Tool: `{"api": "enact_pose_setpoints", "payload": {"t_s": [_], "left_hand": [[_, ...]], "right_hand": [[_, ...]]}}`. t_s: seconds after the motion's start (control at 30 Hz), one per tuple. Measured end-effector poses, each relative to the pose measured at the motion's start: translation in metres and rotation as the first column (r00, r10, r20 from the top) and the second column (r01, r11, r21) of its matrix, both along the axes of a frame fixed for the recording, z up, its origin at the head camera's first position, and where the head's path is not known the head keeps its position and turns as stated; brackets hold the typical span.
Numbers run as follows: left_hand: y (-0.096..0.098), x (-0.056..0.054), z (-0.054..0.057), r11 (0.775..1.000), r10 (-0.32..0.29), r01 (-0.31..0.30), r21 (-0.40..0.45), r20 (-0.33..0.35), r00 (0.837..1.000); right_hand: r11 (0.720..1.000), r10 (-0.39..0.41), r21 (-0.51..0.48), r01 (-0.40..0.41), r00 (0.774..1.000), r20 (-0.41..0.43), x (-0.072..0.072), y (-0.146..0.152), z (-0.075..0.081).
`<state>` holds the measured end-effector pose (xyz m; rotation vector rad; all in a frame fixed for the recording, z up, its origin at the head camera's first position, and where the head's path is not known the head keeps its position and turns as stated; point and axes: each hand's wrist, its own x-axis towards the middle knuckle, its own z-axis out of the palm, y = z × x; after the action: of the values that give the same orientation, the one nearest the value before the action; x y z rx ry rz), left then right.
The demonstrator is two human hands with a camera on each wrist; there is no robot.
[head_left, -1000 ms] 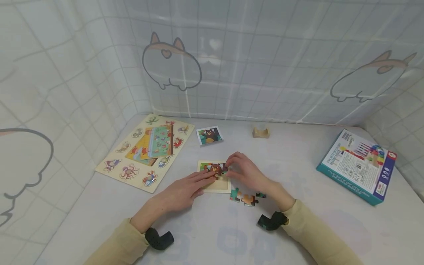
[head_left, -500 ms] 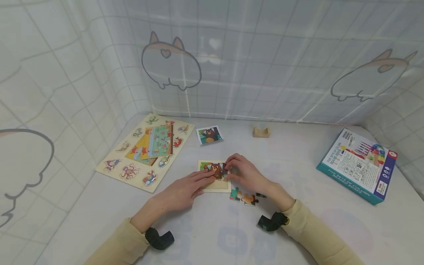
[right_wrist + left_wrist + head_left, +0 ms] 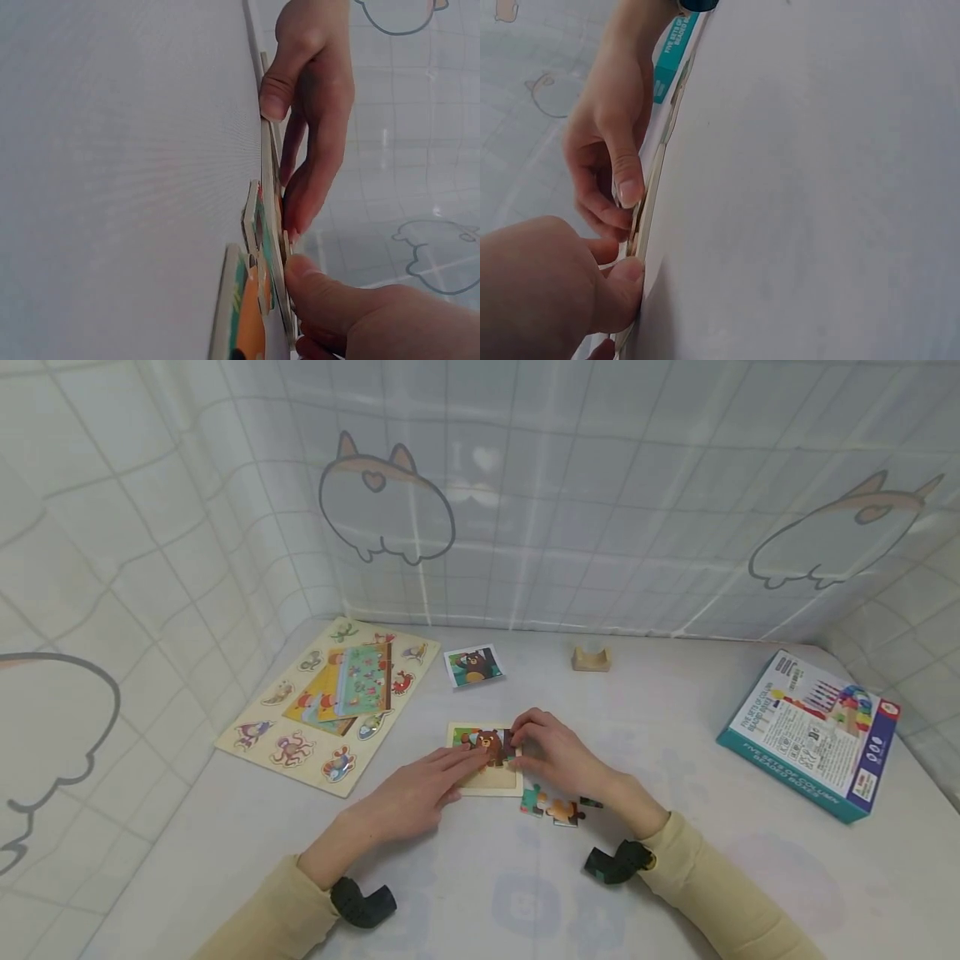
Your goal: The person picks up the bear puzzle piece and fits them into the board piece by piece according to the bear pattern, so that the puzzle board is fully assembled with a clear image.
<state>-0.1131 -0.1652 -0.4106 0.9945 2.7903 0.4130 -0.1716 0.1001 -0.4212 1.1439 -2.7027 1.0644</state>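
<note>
A small wooden puzzle tray (image 3: 495,792) lies mid-table, its upper part filled with bear-picture pieces (image 3: 490,741) and bare wood showing below. My left hand (image 3: 408,789) lies across its left side, straight fingers pressing on the bear pieces; in the left wrist view the thumb touches the tray's edge. At the upper right of the tray, my right hand (image 3: 561,750) pinches a dark jigsaw piece (image 3: 510,751) beside the bear, partly covered by the fingers. Loose jigsaw pieces (image 3: 566,812) lie below the right hand, one partly hidden under its wrist.
Behind the tray lies a bear picture card (image 3: 474,667). A wooden animal board (image 3: 300,752) with picture boards (image 3: 365,681) on top is at left. A small notched wooden block (image 3: 592,660) stands at the back, a boxed toy (image 3: 813,735) at right.
My right hand has shifted slightly downward, and the piece it pinches now lies closer against the bear's right side. The left hand stays on the tray, barely moving.
</note>
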Motion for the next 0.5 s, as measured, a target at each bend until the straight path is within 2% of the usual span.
{"api": "enact_pose_setpoints", "payload": {"t_s": [0.3,0.5], "left_hand": [[0.0066,0.0012,-0.0003,0.998,-0.017,0.014,-0.054,-0.048,0.999],[0.0068,0.0018,-0.0017,0.998,-0.021,0.017,-0.055,-0.078,0.997]], "right_hand": [[1.0,-0.017,0.003,0.017,1.0,0.013,0.0003,-0.0017,0.0002],[1.0,-0.026,-0.002,0.026,1.0,0.011,0.0003,-0.0024,-0.0017]]}}
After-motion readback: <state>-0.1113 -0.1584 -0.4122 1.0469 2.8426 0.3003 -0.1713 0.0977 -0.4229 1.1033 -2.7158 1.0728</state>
